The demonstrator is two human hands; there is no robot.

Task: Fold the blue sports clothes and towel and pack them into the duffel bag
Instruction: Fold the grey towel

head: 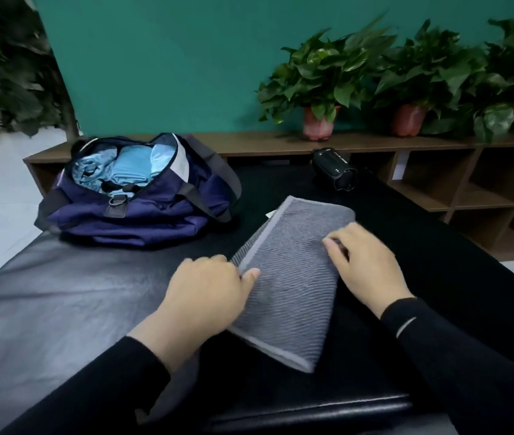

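Note:
A grey ribbed towel [293, 277], folded into a long narrow rectangle, lies on the black padded bench [61, 293]. My left hand [205, 296] grips its left edge, thumb on top and fingers tucked under the fold. My right hand [365, 262] holds the right edge with curled fingers. A navy duffel bag [155, 208] stands unzipped at the far left of the bench. Folded light blue clothes [123, 171] lie inside it.
A black camcorder [337, 174] sits at the back of the bench. Behind it runs a low brown shelf unit [469, 189] with potted plants [321, 83] on top, against a teal wall. White floor lies to the left.

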